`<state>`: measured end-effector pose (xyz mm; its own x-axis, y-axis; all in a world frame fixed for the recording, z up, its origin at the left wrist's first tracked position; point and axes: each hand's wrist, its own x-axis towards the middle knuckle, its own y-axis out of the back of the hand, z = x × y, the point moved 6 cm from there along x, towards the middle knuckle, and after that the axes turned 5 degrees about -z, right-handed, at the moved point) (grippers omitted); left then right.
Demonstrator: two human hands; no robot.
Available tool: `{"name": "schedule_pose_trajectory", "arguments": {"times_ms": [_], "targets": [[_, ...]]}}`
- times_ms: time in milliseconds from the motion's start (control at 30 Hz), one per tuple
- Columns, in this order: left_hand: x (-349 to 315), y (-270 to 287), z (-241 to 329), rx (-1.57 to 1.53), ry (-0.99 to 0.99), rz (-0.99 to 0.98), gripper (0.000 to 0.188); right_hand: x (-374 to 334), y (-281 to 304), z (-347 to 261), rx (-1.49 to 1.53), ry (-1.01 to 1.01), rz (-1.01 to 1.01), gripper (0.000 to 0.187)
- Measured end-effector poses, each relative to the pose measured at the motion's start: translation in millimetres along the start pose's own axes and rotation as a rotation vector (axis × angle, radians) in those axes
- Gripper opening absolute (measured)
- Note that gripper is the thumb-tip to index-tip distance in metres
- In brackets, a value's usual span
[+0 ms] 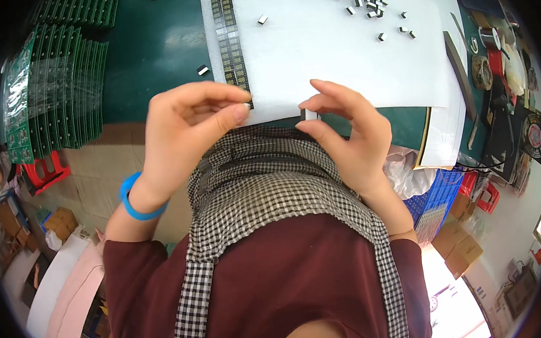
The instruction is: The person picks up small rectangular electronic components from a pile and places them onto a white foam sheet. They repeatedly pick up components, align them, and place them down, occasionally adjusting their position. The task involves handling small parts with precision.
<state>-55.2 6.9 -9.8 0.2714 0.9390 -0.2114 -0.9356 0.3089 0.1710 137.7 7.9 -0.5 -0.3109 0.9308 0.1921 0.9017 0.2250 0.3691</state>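
My left hand, with a blue band on the wrist, is closed in a pinch of thumb and fingertips at the near end of a black strip of digit faces. A whitish bit shows at those fingertips, too small to make out. Between the thumb and fingers of my right hand is a small black-and-white block, held upright at the table's near edge. The strip lies along the left side of a white foam sheet. Similar loose blocks are scattered at its far side.
Stacked green circuit boards stand at the left of the green table. One loose block lies beside the sheet. On the right are a dark bar and assorted tools. A blue crate and red stools stand below.
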Motion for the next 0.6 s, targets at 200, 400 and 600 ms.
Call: {"name": "schedule_pose_trajectory", "arguments": {"times_ms": [200,400,600], "targets": [[6.3,-41.9,-20.5,-0.714,0.206,-0.152,0.011,-0.4,-7.4,-16.5,-0.268,0.369,0.075,0.045],[9.1,-48.2,-24.3,-0.712,0.178,-0.135,0.010,-2.5,-8.3,-17.2,-0.291,0.416,0.088,0.043],[9.3,-52.2,-18.0,-0.600,0.124,-0.060,0.009,-4.9,-12.4,-19.3,-0.436,0.553,0.124,0.039]]}}
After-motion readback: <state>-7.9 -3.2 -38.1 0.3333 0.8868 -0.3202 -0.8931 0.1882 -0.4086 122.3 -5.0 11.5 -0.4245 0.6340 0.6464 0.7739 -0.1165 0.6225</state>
